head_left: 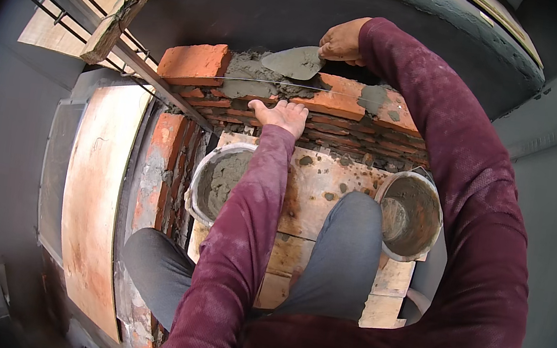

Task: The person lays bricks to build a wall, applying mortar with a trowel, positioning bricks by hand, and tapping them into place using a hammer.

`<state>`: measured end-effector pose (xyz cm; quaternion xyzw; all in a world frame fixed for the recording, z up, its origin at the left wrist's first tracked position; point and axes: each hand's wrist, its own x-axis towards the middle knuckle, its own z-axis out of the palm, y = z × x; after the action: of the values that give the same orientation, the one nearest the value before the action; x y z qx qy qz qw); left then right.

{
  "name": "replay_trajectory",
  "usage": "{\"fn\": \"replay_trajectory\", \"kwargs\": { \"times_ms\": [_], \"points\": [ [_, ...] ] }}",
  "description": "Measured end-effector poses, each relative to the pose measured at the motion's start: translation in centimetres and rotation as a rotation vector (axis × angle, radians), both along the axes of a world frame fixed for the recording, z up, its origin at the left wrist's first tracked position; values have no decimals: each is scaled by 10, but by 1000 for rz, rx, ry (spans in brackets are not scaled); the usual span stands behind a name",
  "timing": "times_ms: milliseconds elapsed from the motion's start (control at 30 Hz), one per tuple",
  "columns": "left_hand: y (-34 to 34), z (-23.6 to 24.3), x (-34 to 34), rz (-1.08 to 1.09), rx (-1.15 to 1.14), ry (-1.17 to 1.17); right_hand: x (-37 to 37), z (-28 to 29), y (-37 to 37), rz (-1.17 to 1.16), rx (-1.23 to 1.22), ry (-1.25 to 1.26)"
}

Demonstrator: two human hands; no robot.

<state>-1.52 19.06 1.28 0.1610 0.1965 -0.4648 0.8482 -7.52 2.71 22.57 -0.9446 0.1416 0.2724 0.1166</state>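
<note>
My right hand [344,40] is closed round the handle of a trowel [296,61], its blade flat over the wet mortar [244,74] on top of a low brick wall [341,127]. Most of the handle is hidden by my fingers. Palm up and fingers spread, my left hand [282,116] is against or just in front of the wall's near face, below the mortar; it holds nothing. To the left of the mortar lies an orange brick [194,63], and to its right another brick [332,96]. A thin string line [262,81] runs along the top course.
A bucket of mortar [221,179] stands left of my knees, and a mostly emptied bucket [411,216] stands right. Both rest by the stained plywood boards [312,185]. Steel rods [60,17] and a wooden plank [125,9] jut in at upper left. A dark wall [243,11] rises behind.
</note>
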Motion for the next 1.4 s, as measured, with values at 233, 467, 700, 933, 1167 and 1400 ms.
{"fn": "replay_trajectory", "kwargs": {
  "times_ms": [233, 467, 700, 933, 1167, 1400],
  "points": [
    [8, -2, 2, 8, -17, 2, -39, -6, -10, -116, 8, 69],
    [5, -5, -3, -25, -54, -5, -91, -51, -39, -311, 270, -23],
    [9, -8, 4, -52, -60, -19, -90, -10, -18, -327, 39, -22],
    [44, -30, 33, -234, 77, -124, -155, 31, 51, -222, 139, -323],
    [124, 21, 38, -370, 266, -660, -171, -146, 169, -698, 310, -477],
    [181, 10, 85, -257, 338, -648, -72, -270, 212, -1092, 536, -907]
  ]
}}
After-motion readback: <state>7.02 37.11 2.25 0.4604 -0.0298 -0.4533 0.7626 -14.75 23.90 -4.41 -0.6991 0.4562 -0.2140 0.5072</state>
